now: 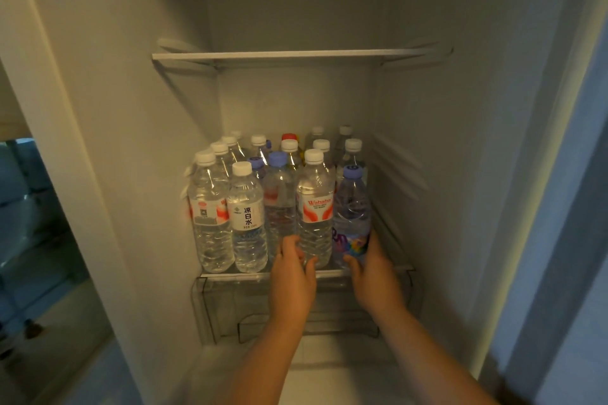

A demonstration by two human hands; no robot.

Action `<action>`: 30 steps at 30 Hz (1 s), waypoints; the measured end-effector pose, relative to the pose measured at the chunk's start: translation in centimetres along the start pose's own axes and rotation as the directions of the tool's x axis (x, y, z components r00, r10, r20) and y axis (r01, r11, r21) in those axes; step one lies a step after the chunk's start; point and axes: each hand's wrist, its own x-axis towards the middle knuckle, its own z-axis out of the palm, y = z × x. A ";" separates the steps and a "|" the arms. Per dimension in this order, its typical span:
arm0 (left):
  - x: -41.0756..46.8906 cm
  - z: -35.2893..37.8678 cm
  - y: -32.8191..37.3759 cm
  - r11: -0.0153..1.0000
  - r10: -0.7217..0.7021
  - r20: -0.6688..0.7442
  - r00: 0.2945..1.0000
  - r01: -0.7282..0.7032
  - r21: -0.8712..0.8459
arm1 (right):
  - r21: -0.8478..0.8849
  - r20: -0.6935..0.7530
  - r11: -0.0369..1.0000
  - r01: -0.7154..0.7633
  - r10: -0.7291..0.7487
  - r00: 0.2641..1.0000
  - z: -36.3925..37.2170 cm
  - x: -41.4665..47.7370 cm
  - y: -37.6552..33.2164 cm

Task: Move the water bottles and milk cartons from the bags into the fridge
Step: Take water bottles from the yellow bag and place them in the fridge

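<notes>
My right hand (371,276) is wrapped round the lower part of the purple-capped bottle (351,207), which stands at the right front corner of the fridge shelf (230,274), close to the fridge's ribbed right wall (427,141). My left hand (291,276) curls round the base of the white-capped bottle with the red and white label (314,207), thumb on one side and fingers on the other; this bottle stands just beside the purple-capped one, and they seem to touch.

The shelf is packed. To the left in the front row stand a blue-capped bottle (278,200), a bottle with a white label (246,217) and another red-labelled bottle (209,207) against the left wall. Behind them several more rows of capped bottles crowd the way back, among them a red-capped one (289,137), so the rear of the shelf is blocked.

Above, a white upper shelf (286,54) spans the compartment. Below the shelf edge, under my wrists, sits a clear drawer (329,309).
</notes>
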 end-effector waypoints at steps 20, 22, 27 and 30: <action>-8.8 -4.3 -4.0 0.887 -0.012 0.236 0.972 -0.099 0.451 | -0.515 0.243 0.856 0.047 0.094 0.966 0.5 -9.5 -0.8; -9.8 -5.7 -3.9 0.861 -0.106 0.276 0.955 -0.050 0.506 | -0.521 0.322 0.851 0.058 0.133 0.937 0.1 -10.8 -1.2; -14.6 -9.4 -3.5 0.837 -0.246 0.249 0.937 0.076 0.541 | -0.491 0.358 0.862 0.128 0.065 0.932 -1.1 -15.8 -2.1; -18.9 -12.1 -3.1 0.832 -0.218 0.233 0.948 0.055 0.552 | -0.454 0.347 0.867 0.206 -0.041 0.937 -2.5 -19.8 -2.4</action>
